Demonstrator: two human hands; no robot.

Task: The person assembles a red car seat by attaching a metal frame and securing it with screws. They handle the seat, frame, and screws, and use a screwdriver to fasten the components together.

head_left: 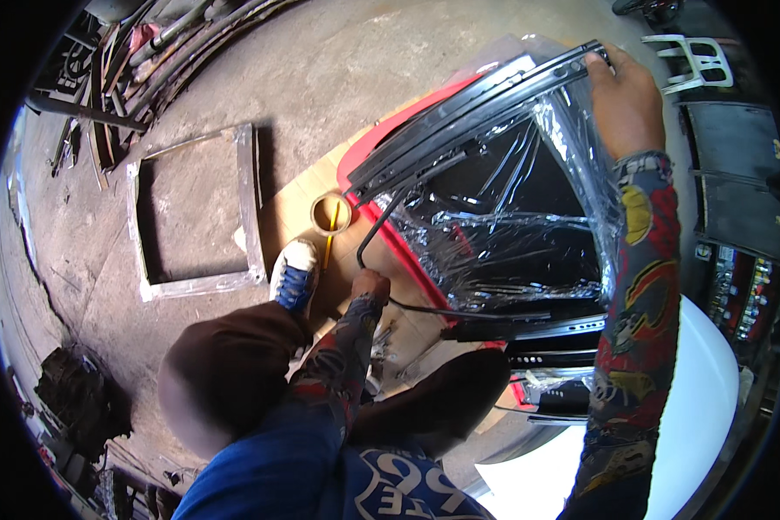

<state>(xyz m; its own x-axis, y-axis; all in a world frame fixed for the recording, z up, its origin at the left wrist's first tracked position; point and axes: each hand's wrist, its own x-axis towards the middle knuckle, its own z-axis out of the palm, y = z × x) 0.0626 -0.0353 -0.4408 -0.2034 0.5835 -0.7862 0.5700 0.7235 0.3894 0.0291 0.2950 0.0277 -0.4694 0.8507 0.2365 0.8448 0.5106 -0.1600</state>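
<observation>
A red car-door-like panel [368, 156] lies before me, its dark middle covered in shiny clear plastic film [494, 217]. A long black metal rail [459, 113] runs along its far edge. My right hand [628, 108] is closed round the rail's far right end, thumb on top. Beside the panel's near left edge, my left hand [370, 282] is closed on a bent, thin black rubber-like strip [374, 232]; part of the strip runs on along the near edge. A tape roll [331, 214] and a yellow pencil [328, 247] lie near my left hand.
Cardboard [290, 195] lies under the panel and my shoe [295, 276]. A rectangular metal frame [250, 204] rests on the floor to the left. Scrap pipes [169, 43] are piled at the far left. A white plastic chair [689, 62] and a white curved surface [706, 364] are at right.
</observation>
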